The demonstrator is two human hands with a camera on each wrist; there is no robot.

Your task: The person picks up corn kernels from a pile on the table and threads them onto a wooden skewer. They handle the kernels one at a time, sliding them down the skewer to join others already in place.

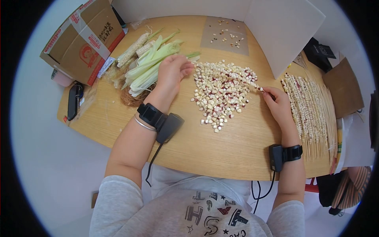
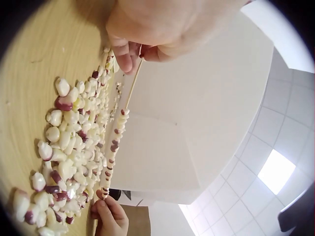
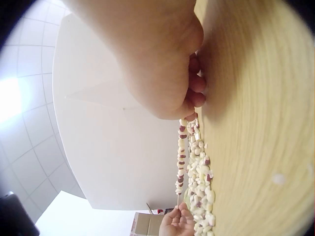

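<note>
A thin wooden skewer [image 2: 130, 91] strung with cream and dark red corn kernels spans both hands above the pile of loose kernels [image 1: 219, 96]. My left hand [image 1: 173, 72] pinches its bare end between thumb and fingers. A small dark red kernel [image 2: 141, 55] shows at the left thumb tip in the left wrist view. At the other end, my right hand [image 1: 278, 104] grips the skewer by its last kernels, fingers curled in the right wrist view. Threaded kernels [image 3: 181, 152] fill the stretch near the right hand, while bare stick shows towards the left.
Corn cobs with green husks [image 1: 152, 63] lie left of the pile, before a cardboard box [image 1: 81, 39]. Filled skewers [image 1: 306, 110] lie in rows at the right. A grey sheet [image 1: 213, 31] with scattered kernels is at the back, beside a white upright panel [image 1: 284, 31].
</note>
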